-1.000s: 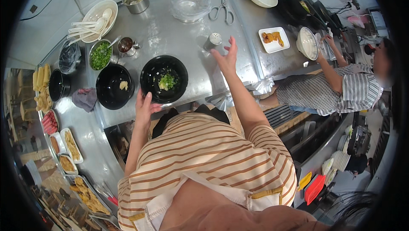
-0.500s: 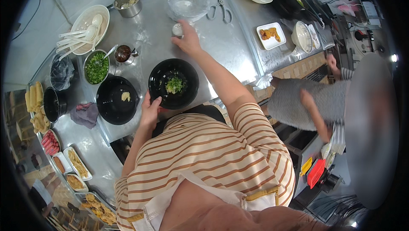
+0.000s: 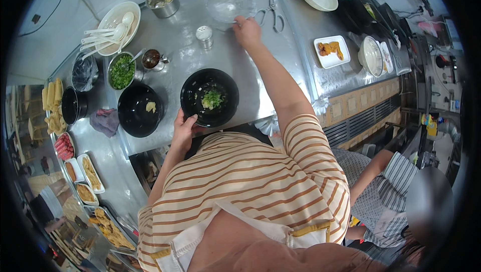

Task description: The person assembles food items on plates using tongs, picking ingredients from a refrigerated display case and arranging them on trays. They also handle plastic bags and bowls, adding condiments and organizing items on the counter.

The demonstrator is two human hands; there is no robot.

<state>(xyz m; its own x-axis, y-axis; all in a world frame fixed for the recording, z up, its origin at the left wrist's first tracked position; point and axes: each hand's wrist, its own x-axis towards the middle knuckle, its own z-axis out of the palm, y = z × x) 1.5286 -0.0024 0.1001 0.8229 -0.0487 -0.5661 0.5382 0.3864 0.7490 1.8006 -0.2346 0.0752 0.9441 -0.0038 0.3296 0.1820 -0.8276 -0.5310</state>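
Cream brown-striped shirt [image 3: 245, 182], short sleeves [image 3: 315, 144], white collar [image 3: 186, 242]

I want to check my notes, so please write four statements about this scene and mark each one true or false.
The left hand holds the edge of the black bowl with chopped greens. True.
The right hand is at the edge of the plastic-covered container. True.
The right hand holds the shaker. False: the shaker stands on the metal table.
The white spoons lie on the metal table. False: the white spoons rest in a large white bowl.
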